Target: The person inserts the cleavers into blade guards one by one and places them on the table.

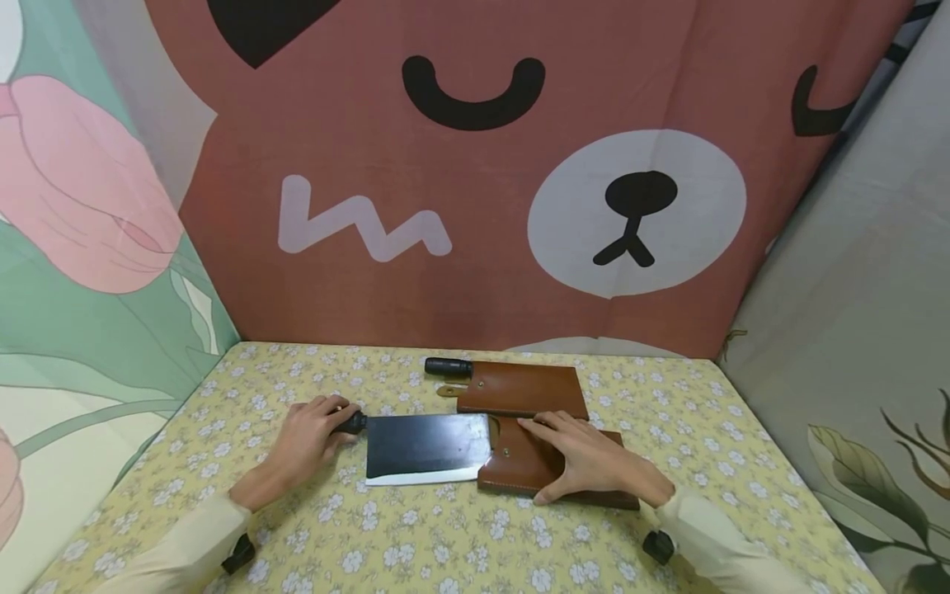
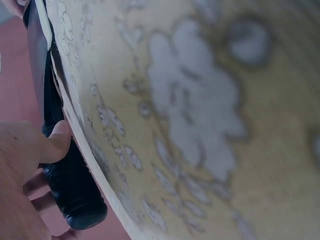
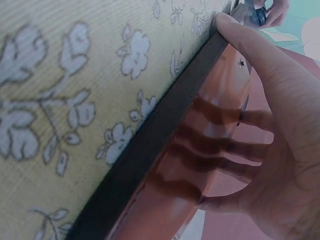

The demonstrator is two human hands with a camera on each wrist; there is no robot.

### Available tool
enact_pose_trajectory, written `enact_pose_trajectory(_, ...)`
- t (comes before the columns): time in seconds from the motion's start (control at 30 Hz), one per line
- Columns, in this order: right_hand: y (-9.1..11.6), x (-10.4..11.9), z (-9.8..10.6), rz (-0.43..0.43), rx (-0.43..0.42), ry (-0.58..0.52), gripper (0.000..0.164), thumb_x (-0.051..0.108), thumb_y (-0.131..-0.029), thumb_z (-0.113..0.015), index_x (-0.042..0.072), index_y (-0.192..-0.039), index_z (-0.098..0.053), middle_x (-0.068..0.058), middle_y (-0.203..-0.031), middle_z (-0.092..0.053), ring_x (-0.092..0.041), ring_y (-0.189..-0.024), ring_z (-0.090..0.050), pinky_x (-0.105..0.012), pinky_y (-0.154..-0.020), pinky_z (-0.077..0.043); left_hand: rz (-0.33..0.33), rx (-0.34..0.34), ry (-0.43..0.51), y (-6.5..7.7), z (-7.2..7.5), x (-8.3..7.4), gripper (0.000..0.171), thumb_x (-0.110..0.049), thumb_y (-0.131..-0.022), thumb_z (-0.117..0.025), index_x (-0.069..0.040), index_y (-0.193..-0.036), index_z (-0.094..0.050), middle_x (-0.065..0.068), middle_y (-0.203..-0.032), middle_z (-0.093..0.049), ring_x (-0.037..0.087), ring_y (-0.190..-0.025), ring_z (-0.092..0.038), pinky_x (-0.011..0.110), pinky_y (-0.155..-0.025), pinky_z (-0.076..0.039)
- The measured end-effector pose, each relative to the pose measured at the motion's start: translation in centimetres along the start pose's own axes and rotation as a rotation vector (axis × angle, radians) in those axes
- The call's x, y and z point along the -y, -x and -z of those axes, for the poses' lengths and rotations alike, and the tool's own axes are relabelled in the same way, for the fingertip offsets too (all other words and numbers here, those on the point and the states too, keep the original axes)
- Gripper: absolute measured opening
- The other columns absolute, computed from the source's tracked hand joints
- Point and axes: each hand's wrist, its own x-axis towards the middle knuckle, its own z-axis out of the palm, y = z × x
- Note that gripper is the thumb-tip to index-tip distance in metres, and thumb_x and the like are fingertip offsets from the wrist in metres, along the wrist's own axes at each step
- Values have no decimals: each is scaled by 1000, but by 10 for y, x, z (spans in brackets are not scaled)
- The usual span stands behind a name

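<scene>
A cleaver with a broad dark blade [image 1: 426,447] and bright lower edge lies flat, its edge toward me. My left hand [image 1: 308,437] grips its black handle [image 2: 75,185], the thumb laid along it in the left wrist view. The blade's far end is right at the mouth of a brown leather sheath [image 1: 512,476]. My right hand [image 1: 586,458] holds this sheath, thumb at the near edge and fingers spread over the top. In the right wrist view, the fingertips touch the shiny leather [image 3: 150,215] and the thumb presses the dark edge.
Behind lies a second brown sheath [image 1: 527,388] with a black handle [image 1: 448,367] sticking out to the left and a small strap beside it. A yellow floral cloth [image 1: 416,544] covers the table. Printed curtains [image 1: 475,289] hang behind and on both sides.
</scene>
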Motion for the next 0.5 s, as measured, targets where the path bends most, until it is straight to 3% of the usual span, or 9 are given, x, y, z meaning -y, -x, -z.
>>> enact_pose_trajectory(0.23, -1, -2, -1, 5, -4, -2, 108, 71, -69, -74, 24, -155, -30, -12, -156, -33, -44, -141, -35, -70, -101, -36, 11, 44, -3, -5, -1, -6, 46, -28, -75, -84, -7, -116, -73, 6, -108, -68, 25, -93, -64, 52, -76, -49)
enact_pose_trajectory(0.5, -2, -4, -4, -10, -17, -13, 105, 70, -71, -73, 23, -155, -31, -14, -157, -32, -45, -142, -33, -72, -101, -33, -3, 42, -23, -12, -3, -8, 45, -23, -75, -85, -7, -115, -72, 8, -108, -69, 25, -93, -66, 53, -80, -46)
